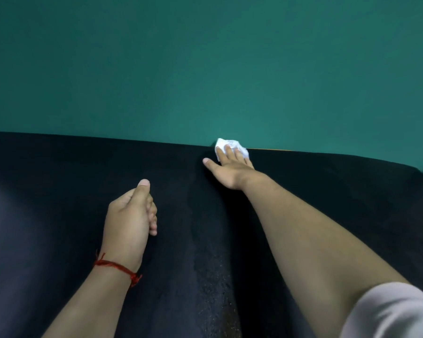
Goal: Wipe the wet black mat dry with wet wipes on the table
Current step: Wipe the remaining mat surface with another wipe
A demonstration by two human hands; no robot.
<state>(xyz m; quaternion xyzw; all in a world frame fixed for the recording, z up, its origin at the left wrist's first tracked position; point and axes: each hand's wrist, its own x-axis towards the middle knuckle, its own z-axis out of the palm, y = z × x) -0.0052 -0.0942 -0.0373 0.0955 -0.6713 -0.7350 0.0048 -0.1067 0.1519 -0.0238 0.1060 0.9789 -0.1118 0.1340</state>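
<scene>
My right hand (230, 168) is flat, its fingers straight, and it presses the crumpled white wipe (233, 143) on the far edge of the black mat (47, 191). My left hand (130, 215) holds nothing; its fingers are loosely curled and the thumb points out, over the middle of the mat. A wet streak (205, 252) runs between my arms.

Right arm stretched far forward, forearm bare. Right hand (230, 169) palm down, fingers straight, pressing on wipe (232, 143), thumb spread to left. Left hand (130, 211) nearer to body, thumb pointing forward, fingers loosely curled, holding nothing.
</scene>
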